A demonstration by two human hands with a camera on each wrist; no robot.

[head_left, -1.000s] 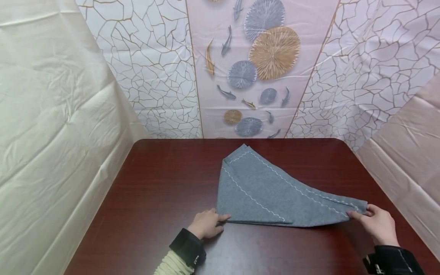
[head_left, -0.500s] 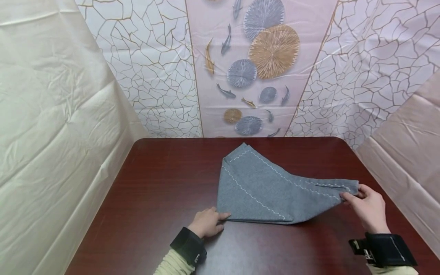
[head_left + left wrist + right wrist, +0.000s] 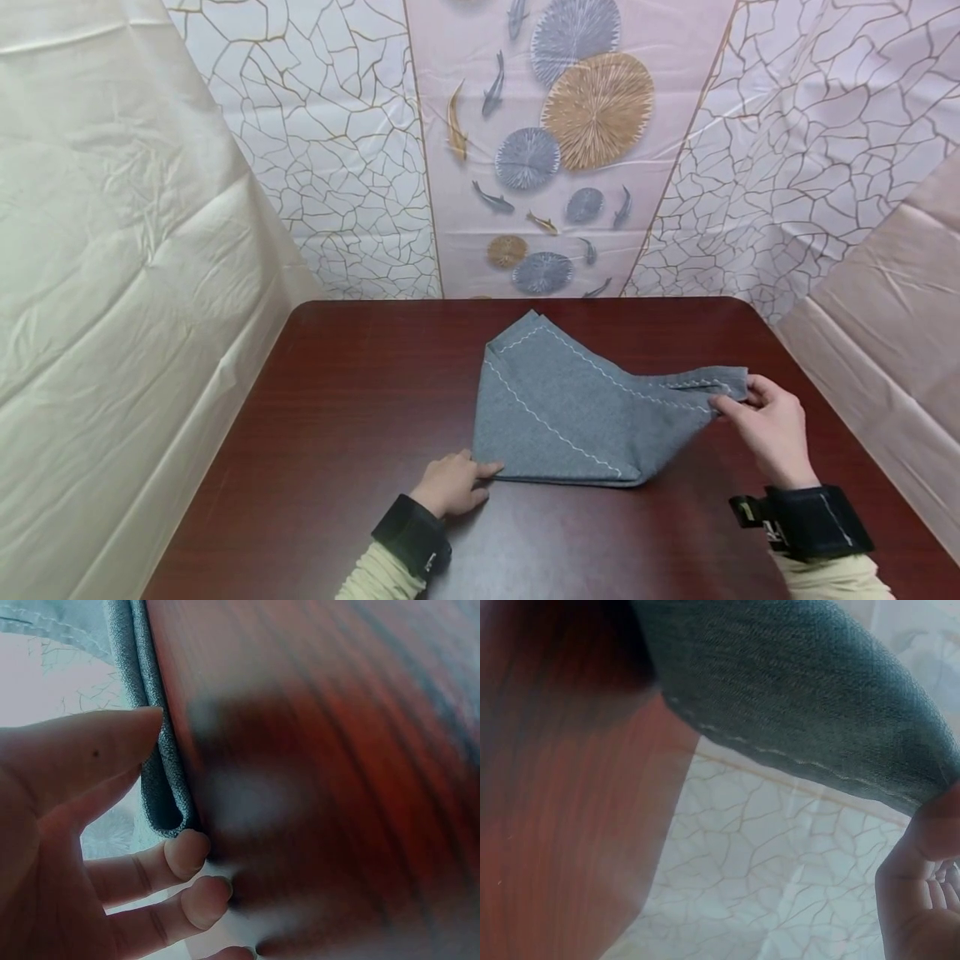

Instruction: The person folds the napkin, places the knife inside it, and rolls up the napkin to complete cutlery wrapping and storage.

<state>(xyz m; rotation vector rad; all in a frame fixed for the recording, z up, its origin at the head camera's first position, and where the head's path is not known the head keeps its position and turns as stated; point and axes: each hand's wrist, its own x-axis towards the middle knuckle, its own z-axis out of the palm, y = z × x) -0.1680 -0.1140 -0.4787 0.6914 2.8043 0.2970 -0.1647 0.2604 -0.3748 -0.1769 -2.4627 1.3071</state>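
Observation:
A folded grey cloth (image 3: 555,408) with wavy white stitching lies on the table, its right part raised off the surface. My right hand (image 3: 772,425) pinches the lifted right end between thumb and fingers. In the right wrist view, the cloth (image 3: 802,697) slopes across the upper area, with the hand (image 3: 922,885) at its lower right corner. Down at the cloth's near left corner, my left hand (image 3: 450,486) rests with its fingers extended. Its thumb (image 3: 90,750) touches the folded edge (image 3: 172,787) in the left wrist view, and its other fingertips sit beside the fold.
A dark red wooden table (image 3: 337,400) with rounded far corners carries the cloth. Patterned fabric (image 3: 525,217) hangs behind its far edge. A cream sheet (image 3: 135,300) drapes along the left and a pinkish one (image 3: 892,333) along the right.
My right hand has moved up and to the left, carrying the cloth's right end with it, and a bend has formed near the middle. The left hand has stayed put.

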